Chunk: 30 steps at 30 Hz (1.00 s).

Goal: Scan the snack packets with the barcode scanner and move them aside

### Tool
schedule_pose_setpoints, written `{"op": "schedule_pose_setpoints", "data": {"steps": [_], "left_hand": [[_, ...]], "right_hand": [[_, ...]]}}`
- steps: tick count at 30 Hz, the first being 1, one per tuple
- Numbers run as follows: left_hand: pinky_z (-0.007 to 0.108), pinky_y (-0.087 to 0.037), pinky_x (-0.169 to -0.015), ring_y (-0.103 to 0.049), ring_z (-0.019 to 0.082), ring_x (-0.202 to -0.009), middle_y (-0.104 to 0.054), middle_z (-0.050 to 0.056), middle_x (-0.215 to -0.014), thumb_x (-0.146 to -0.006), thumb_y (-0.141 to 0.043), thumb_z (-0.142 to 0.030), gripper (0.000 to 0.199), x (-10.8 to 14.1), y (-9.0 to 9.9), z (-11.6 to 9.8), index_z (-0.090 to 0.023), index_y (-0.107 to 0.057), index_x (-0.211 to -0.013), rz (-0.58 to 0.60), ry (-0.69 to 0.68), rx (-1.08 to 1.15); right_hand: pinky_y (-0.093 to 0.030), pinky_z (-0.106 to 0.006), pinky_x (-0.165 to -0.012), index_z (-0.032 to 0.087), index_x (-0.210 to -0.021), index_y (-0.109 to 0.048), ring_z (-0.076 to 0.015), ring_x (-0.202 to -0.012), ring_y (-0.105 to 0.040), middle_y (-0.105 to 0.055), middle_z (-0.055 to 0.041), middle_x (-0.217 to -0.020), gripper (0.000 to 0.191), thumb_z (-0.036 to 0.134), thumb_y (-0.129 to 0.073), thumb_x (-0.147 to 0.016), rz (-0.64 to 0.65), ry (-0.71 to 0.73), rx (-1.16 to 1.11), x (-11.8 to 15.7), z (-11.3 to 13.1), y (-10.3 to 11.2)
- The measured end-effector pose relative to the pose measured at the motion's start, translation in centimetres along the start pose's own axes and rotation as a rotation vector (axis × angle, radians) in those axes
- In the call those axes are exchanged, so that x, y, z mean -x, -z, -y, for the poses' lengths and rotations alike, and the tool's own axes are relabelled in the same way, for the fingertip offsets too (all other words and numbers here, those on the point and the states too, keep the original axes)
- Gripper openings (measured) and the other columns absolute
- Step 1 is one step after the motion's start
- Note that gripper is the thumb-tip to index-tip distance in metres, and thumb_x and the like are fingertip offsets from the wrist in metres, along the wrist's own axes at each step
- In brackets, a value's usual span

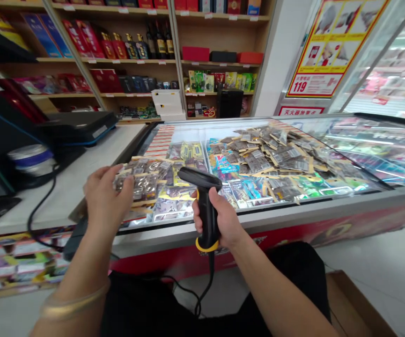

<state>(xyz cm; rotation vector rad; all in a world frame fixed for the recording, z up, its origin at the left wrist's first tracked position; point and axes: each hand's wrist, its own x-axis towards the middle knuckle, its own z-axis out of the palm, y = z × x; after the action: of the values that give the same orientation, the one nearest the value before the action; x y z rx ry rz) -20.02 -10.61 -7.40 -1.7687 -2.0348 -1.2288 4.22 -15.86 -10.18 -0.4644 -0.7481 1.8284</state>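
My right hand point(223, 217) is wrapped round the grip of a black and yellow barcode scanner point(207, 215), its head tilted up to the left and its cable hanging down. My left hand point(109, 194) is at the left end of the glass-topped freezer, fingers curved and apart at the edge of some small brown packets point(144, 187). No packet is plainly gripped by it. A large heap of similar brown packets point(276, 152) lies on the glass to the right, beyond the scanner.
A white counter point(125, 135) at the left bears a black device point(79, 126), a white and blue roll point(32, 157) and a cable. Stocked shelves point(184, 61) stand behind. An open cardboard box point(357, 299) is on the floor at the lower right.
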Motion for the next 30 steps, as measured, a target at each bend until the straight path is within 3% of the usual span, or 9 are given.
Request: {"op": "schedule_pose_setpoints", "data": {"steps": [3, 7, 13, 17, 21, 25, 30], "left_hand": [[0.064, -0.037, -0.111, -0.056, 0.039, -0.125, -0.064, 0.015, -0.126, -0.087, -0.058, -0.038, 0.039, 0.4, -0.9, -3.3, -0.020, -0.068, -0.120, -0.018, -0.171, 0.111], [0.051, -0.044, -0.109, -0.060, 0.030, -0.120, -0.067, 0.014, -0.122, -0.086, -0.059, -0.042, 0.040, 1.8, -3.8, -9.8, -0.018, -0.068, -0.118, 0.026, -0.349, 0.253], [0.046, -0.049, -0.104, -0.063, 0.026, -0.116, -0.068, 0.011, -0.122, -0.088, -0.059, -0.040, 0.040, 5.6, -9.4, -19.9, -0.020, -0.066, -0.122, 0.305, -0.490, 0.439], [0.046, -0.050, -0.104, -0.063, 0.028, -0.116, -0.068, 0.013, -0.124, -0.088, -0.062, -0.041, 0.042, 7.8, -12.1, -24.4, -0.017, -0.066, -0.122, 0.459, -0.552, 0.420], [0.048, -0.048, -0.104, -0.064, 0.032, -0.114, -0.069, 0.017, -0.120, -0.085, -0.067, -0.042, 0.047, 8.9, -13.3, -26.6, -0.013, -0.067, -0.122, 0.514, -0.595, 0.252], [0.051, -0.047, -0.102, -0.062, 0.035, -0.113, -0.069, 0.019, -0.118, -0.082, -0.071, -0.046, 0.055, 9.5, -13.7, -27.1, -0.012, -0.066, -0.124, 0.510, -0.620, 0.119], [0.045, -0.050, -0.096, -0.065, 0.030, -0.107, -0.070, 0.012, -0.112, -0.076, -0.077, -0.039, 0.051, 10.2, -14.0, -26.9, -0.020, -0.065, -0.121, 0.435, -0.544, 0.260]], "right_hand": [[-0.042, -0.020, -0.040, 0.017, -0.089, -0.061, -0.0076, -0.047, -0.049, -0.057, 0.0034, -0.066, 0.056, 0.068, -0.077, -0.070, -0.033, 0.091, -0.011, 1.8, 1.9, 1.3], [-0.043, -0.018, -0.042, 0.016, -0.094, -0.065, -0.0058, -0.046, -0.050, -0.058, 0.0031, -0.068, 0.055, 0.066, -0.076, -0.073, -0.144, 0.239, -0.019, 5.1, 5.2, 4.0], [-0.045, -0.019, -0.044, 0.016, -0.092, -0.067, -0.0076, -0.047, -0.052, -0.058, 0.0023, -0.067, 0.049, 0.062, -0.074, -0.077, -0.322, 0.456, 0.008, 10.5, 9.7, 9.0], [-0.044, -0.019, -0.043, 0.016, -0.091, -0.067, -0.0074, -0.048, -0.049, -0.056, 0.0021, -0.067, 0.049, 0.064, -0.072, -0.078, -0.448, 0.542, 0.029, 12.7, 11.2, 12.3], [-0.044, -0.020, -0.041, 0.018, -0.092, -0.065, -0.0089, -0.049, -0.047, -0.054, 0.0020, -0.067, 0.047, 0.064, -0.067, -0.082, -0.498, 0.559, 0.014, 13.4, 11.5, 14.4], [-0.044, -0.020, -0.041, 0.018, -0.090, -0.065, -0.0084, -0.046, -0.048, -0.055, 0.0030, -0.064, 0.050, 0.065, -0.071, -0.077, -0.483, 0.527, -0.031, 13.4, 11.5, 15.1], [-0.044, -0.020, -0.041, 0.015, -0.089, -0.065, -0.0080, -0.045, -0.049, -0.057, 0.0025, -0.063, 0.051, 0.064, -0.074, -0.075, -0.480, 0.506, -0.072, 13.4, 11.5, 15.1]]}}
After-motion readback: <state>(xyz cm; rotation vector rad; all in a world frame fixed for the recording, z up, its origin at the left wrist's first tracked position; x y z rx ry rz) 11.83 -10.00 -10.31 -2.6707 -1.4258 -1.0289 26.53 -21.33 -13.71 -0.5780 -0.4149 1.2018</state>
